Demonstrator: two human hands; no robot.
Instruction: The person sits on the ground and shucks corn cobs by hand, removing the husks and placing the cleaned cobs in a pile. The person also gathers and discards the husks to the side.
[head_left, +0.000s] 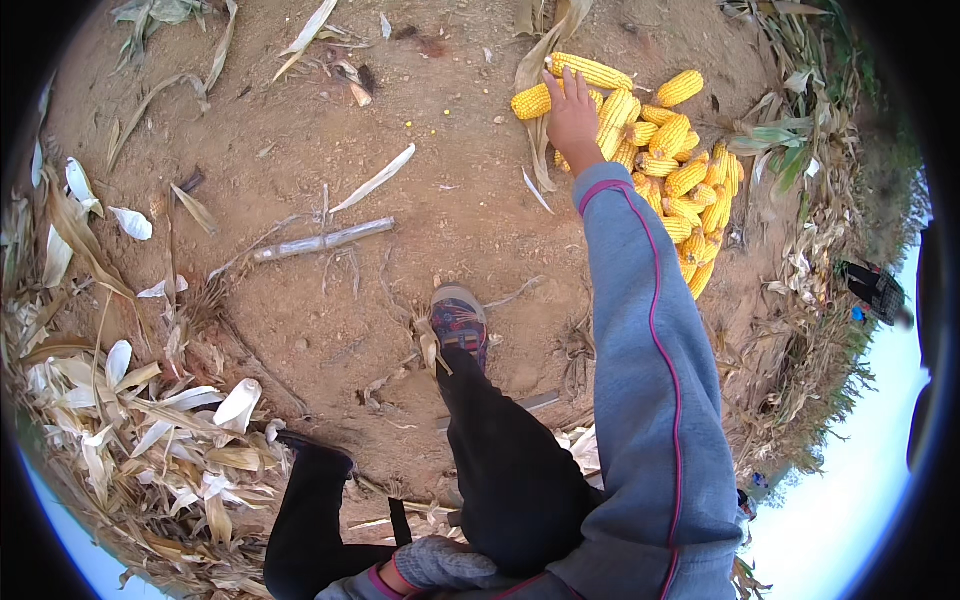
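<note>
My right hand (574, 116), bare, reaches out over the left edge of a pile of husked yellow corn cobs (667, 142). Its fingers are apart and overlap a long corn cob (592, 71) at the top of the pile. Another cob (531, 102) pokes out left of the hand. The palm side is hidden, so contact with the cobs cannot be told. Down at the bottom edge, my left hand (450, 564) wears a grey knitted glove and rests close to my dark-trousered leg (510, 465). Its fingers are mostly hidden.
Dry husks (150, 427) lie heaped at left. A cut stalk (324, 240) and a loose husk strip (375, 178) lie on bare soil near my shoe (459, 319). Husk litter (795, 277) and plants line the right side, where another person (874, 291) is visible farther off.
</note>
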